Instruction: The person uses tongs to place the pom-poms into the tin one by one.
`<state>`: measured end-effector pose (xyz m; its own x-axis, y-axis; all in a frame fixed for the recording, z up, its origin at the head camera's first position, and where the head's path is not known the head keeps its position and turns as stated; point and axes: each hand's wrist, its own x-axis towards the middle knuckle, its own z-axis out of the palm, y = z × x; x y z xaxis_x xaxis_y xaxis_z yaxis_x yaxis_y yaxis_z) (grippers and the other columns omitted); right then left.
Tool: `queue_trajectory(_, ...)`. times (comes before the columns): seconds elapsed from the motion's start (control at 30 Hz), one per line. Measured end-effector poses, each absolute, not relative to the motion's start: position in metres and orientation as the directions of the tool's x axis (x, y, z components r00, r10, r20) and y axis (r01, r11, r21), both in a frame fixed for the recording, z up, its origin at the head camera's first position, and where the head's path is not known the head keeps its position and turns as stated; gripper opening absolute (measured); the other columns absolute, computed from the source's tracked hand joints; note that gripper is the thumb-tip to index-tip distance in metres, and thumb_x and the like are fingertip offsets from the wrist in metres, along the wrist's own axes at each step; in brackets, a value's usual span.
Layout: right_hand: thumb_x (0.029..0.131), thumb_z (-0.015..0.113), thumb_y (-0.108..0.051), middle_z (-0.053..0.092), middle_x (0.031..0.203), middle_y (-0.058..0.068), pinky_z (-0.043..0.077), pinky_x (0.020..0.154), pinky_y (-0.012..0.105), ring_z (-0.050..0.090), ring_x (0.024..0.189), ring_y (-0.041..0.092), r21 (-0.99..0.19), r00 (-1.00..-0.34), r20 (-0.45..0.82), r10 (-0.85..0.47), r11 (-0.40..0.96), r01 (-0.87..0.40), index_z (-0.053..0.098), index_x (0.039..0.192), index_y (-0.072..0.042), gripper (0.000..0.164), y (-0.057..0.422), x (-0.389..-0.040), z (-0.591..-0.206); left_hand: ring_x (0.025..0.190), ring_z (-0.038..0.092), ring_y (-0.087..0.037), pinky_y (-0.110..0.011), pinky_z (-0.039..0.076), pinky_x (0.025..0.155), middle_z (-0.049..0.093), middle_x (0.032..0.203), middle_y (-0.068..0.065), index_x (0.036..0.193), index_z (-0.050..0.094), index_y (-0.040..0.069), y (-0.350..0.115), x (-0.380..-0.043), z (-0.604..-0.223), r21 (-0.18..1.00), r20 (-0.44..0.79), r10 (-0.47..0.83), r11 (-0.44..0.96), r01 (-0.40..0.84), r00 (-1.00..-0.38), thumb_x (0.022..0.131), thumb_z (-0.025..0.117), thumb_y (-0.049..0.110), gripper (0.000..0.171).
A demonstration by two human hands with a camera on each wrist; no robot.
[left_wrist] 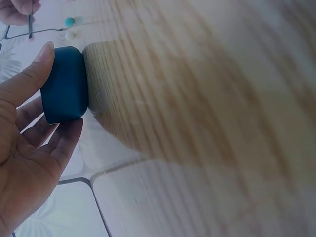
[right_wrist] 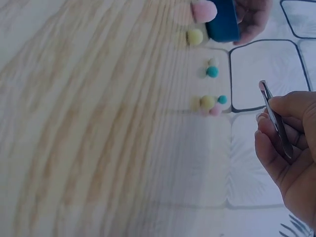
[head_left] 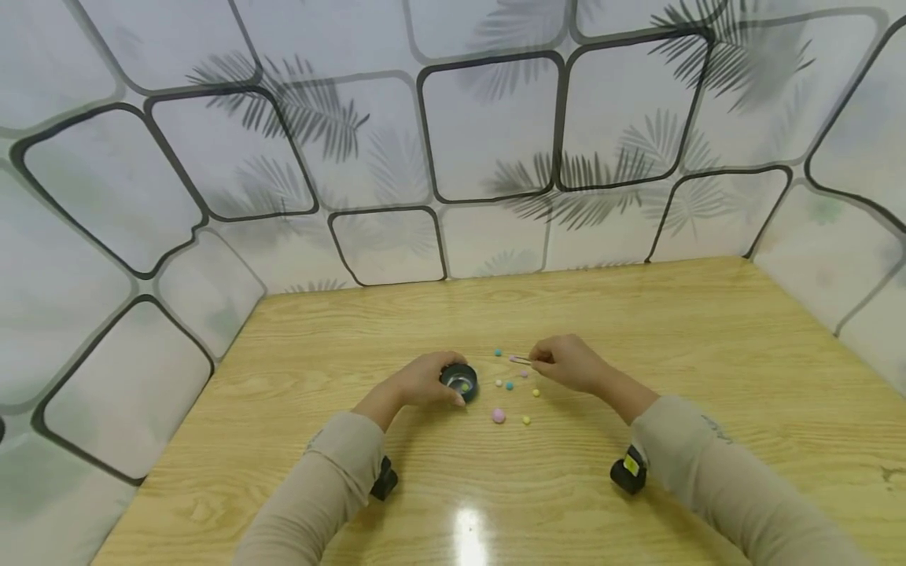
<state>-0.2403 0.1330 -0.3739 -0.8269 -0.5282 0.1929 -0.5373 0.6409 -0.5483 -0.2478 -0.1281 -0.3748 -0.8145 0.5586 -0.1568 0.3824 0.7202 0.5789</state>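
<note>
My left hand (head_left: 427,379) grips a small dark teal bowl (left_wrist: 66,84) from its left side, thumb and fingers on opposite sides of its wall. Inside the bowl lies a small yellow-green ball (head_left: 464,387). In my right hand (head_left: 569,362) a pair of metal tweezers (right_wrist: 277,121) is pinched between thumb and fingers. A small pink pom-pom (right_wrist: 262,85) sits at the tweezers' tips, above the table in the right wrist view. Between the hands lie a teal pom-pom (head_left: 510,386), a white one (head_left: 499,384) and a larger pink pom-pom (head_left: 499,416).
More pom-poms lie nearby: a teal one (head_left: 499,352) at the back, a pink one (head_left: 524,374), and yellow ones (head_left: 536,393) toward the front right. The wooden table (head_left: 453,472) meets a patterned wall covering (head_left: 488,134) at its back and sides.
</note>
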Motion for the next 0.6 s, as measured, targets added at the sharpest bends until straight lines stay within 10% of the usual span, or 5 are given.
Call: queue_trajectory(0.6, 0.08, 0.059, -0.005, 0.06, 0.072, 0.001, 0.044, 0.054, 0.021, 0.052, 0.061, 0.006, -0.601, -0.774, 0.241, -0.586, 0.536, -0.593, 0.064, 0.084, -0.001, 0.008, 0.1, -0.234, -0.369, 0.105, 0.045, -0.021, -0.036, 0.036, 0.087, 0.05, 0.115, -0.006, 0.118, 0.047, 0.008, -0.128, -0.248, -0.377, 0.585, -0.138, 0.57, 0.707, 0.398, -0.81, 0.069, 0.072, 0.027, 0.058)
